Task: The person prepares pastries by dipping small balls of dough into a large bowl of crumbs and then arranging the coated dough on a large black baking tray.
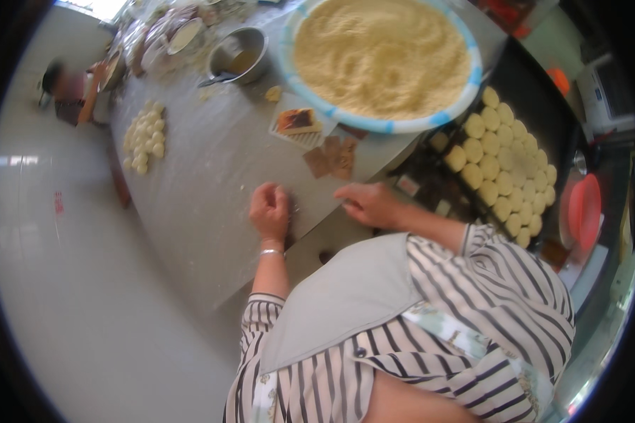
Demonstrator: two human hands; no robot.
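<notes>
My left hand (pixel 269 209) is curled into a loose fist over the near part of the metal-topped table (pixel 201 227), and nothing shows in it. My right hand (pixel 373 205) is by the table's edge, index finger stretched to the left and the others bent, with no object visible in it. Just beyond the hands lie several flat brown pieces (pixel 329 157), perhaps card. Past them, a small white slatted tray (pixel 301 138) bears a dark-topped brown block (pixel 296 121). A large blue-and-white basin (pixel 391 126) holds a pale yellow crumbly filling (pixel 381 58).
Flat round pastries (pixel 489 143) lie in rows on a black baking tray (pixel 542 100) at right. Small dough balls (pixel 147 138) cluster at the table's left. A steel bowl (pixel 263 50) contains brown liquid and a utensil. Another person (pixel 74 100) is at far left. A red basin (pixel 586 211) stands right.
</notes>
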